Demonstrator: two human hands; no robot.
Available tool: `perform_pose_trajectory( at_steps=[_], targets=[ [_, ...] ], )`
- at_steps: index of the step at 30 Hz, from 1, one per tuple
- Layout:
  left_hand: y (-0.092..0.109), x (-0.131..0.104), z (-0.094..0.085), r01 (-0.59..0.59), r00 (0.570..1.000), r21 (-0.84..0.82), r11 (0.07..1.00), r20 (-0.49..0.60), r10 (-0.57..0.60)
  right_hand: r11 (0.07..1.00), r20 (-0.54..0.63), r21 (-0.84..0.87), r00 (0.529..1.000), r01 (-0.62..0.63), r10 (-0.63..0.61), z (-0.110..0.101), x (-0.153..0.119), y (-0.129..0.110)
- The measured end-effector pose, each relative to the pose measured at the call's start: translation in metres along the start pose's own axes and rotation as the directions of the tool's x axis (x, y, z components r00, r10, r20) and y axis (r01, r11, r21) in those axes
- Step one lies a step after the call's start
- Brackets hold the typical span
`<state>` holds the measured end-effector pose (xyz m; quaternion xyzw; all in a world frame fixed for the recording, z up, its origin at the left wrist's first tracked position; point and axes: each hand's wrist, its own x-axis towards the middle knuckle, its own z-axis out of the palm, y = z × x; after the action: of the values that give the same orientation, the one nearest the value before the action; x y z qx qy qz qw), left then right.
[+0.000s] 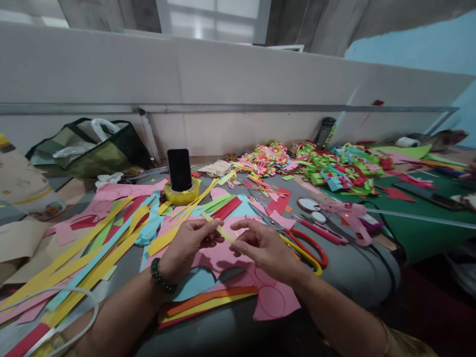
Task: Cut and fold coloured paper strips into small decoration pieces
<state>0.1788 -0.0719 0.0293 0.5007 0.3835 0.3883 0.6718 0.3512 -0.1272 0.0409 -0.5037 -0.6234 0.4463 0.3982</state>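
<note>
A short pale yellow strip (pixel 225 234) stretches between my two hands above pink sheets. My left hand (pixel 191 243), with a dark green bead bracelet at its wrist, pinches the strip near its upper left part. The strip's lower right end lies at the thumb of my right hand (pixel 260 248), whose fingers are curved and apart. Beneath the hands is a pink sheet (pixel 238 255) with cut-out curves, over a light blue piece (pixel 195 283). Orange (pixel 211 300) and yellow strips lie along its front edge.
Scissors with red handles (pixel 310 245) and a pink glue gun (pixel 347 215) lie to the right. A phone (pixel 180 169) stands upright in a yellow holder (pixel 182 192). Long coloured strips (pixel 92 258) cover the left side. Behind are piled foam pieces (pixel 267 158) and a green bag (pixel 122 148).
</note>
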Motion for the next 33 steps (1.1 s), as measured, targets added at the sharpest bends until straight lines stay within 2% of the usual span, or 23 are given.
perform_pose_trajectory(
  at_steps=[4,9,12,15,17,19,22,24,26,28,31,33],
  targets=[
    [0.002,0.002,-0.003,0.0,1.0,-0.003,1.0,-0.012,0.0,0.999,0.011,0.025,0.999,-0.032,0.032,-0.002,0.0,-0.001],
    [0.003,0.003,-0.005,0.011,1.0,-0.109,0.994,-0.026,-0.014,0.996,-0.003,0.07,0.998,-0.063,0.063,-0.003,0.001,-0.002],
    [0.002,0.0,-0.003,0.045,0.998,-0.087,0.995,0.055,-0.04,0.995,-0.019,0.087,0.999,-0.045,0.046,-0.001,0.002,-0.002],
    [0.001,-0.001,-0.003,0.021,0.995,-0.054,0.998,0.104,-0.015,0.997,0.016,0.081,1.0,-0.008,0.007,0.0,0.001,0.0],
    [0.001,-0.001,-0.003,0.017,0.995,-0.058,0.998,0.098,-0.011,0.997,0.02,-0.019,0.997,0.07,-0.07,-0.004,0.0,0.0],
    [0.001,-0.001,-0.004,0.039,0.994,-0.067,0.997,0.108,-0.031,0.954,0.021,-0.199,0.974,0.223,-0.224,-0.009,0.0,0.0],
    [0.002,-0.003,-0.003,0.088,0.985,-0.094,0.992,0.155,-0.073,0.767,0.119,-0.419,0.867,0.486,-0.484,-0.015,0.002,-0.003],
    [0.002,-0.004,-0.001,0.11,0.98,-0.097,0.989,0.175,-0.092,0.65,0.207,-0.489,0.801,0.582,-0.562,-0.016,0.004,-0.005],
    [0.002,-0.005,0.0,0.109,0.979,-0.083,0.991,0.182,-0.093,0.59,0.247,-0.536,0.78,0.604,-0.575,-0.014,0.005,-0.006],
    [0.002,-0.005,0.0,0.081,0.982,-0.062,0.995,0.176,-0.068,0.575,0.259,-0.548,0.777,0.608,-0.574,-0.012,0.005,-0.007],
    [0.003,-0.003,-0.002,0.023,0.993,-0.041,0.999,0.116,-0.018,0.61,0.241,-0.513,0.783,0.604,-0.573,-0.013,0.002,-0.005],
    [0.003,-0.002,-0.002,-0.001,0.999,-0.065,0.998,0.045,0.004,0.678,0.163,-0.487,0.819,0.551,-0.549,-0.017,-0.001,-0.003]
  ],
)
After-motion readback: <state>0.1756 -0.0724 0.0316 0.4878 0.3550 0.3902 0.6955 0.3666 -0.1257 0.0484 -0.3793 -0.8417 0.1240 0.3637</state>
